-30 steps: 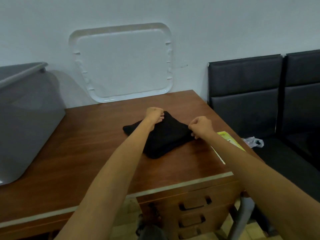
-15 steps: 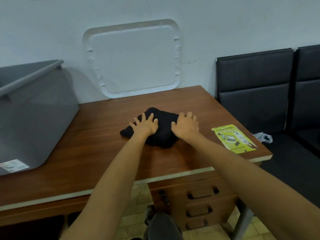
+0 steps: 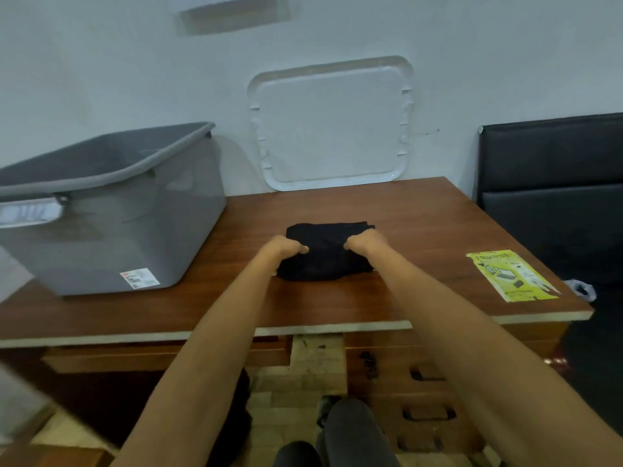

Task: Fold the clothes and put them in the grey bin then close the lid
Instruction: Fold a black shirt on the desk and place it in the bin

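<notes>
Your left hand [image 3: 285, 248] gripped the left side of the folded black cloth [image 3: 325, 261], with the fingers curled at its edge and the thumb on top. Your right hand [image 3: 363, 241] gripped the right side in the same way. The two hands were near each other, with only a strip of cloth between them. The cloth lay on the surface [image 3: 421, 224], under both hands. The bin [image 3: 111, 230] stood on the surface to the left of your left hand, well apart from it, and it was open on top. The lid [image 3: 332, 126] leaned upright against the wall, beyond your hands. To the right of your right hand, well apart, a yellow leaflet [image 3: 510, 276] lay flat near the edge of the surface. A black chair [image 3: 553, 197] stood further right, beside the surface.
</notes>
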Action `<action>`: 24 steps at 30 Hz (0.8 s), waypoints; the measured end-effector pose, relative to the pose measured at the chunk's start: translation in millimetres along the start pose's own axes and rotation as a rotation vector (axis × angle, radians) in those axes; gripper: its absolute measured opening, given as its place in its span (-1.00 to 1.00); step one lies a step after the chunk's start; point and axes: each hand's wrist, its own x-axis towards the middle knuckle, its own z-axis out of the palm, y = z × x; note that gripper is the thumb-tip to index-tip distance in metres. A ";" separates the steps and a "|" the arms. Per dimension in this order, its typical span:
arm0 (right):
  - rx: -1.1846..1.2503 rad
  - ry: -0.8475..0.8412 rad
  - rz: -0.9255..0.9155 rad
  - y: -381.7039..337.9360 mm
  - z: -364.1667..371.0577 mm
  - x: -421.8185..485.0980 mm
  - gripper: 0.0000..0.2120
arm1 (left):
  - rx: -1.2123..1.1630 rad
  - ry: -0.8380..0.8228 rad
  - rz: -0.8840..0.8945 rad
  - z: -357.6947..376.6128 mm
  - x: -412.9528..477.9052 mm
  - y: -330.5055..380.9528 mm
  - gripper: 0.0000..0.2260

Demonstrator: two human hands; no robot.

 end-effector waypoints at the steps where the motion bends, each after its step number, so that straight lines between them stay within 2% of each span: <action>1: 0.059 -0.028 0.035 -0.2 0.8 -2.9 -0.43 | -0.051 -0.042 -0.025 -3.4 -1.2 -6.1 -0.33; 4: 0.304 -0.157 0.151 -2.6 0.7 -14.4 -0.53 | -0.194 -0.122 -0.053 -13.7 -3.9 -18.2 -0.39; 8: 0.505 -0.250 0.169 -13.0 0.0 -24.8 -0.58 | -0.515 -0.181 -0.084 -29.4 -11.0 -21.7 -0.61; 13: 0.680 -0.288 0.122 -29.8 8.5 -31.2 -0.72 | -0.491 -0.162 -0.058 -44.0 -20.5 -33.0 -0.76; 20: 0.642 -0.246 0.180 -28.8 24.2 -24.2 -0.87 | -0.616 -0.234 -0.134 -56.7 -19.2 -60.5 -0.67; 24: 0.610 -0.228 0.170 -33.0 31.7 8.8 -0.83 | -0.583 -0.272 -0.139 -48.0 2.7 -54.4 -0.60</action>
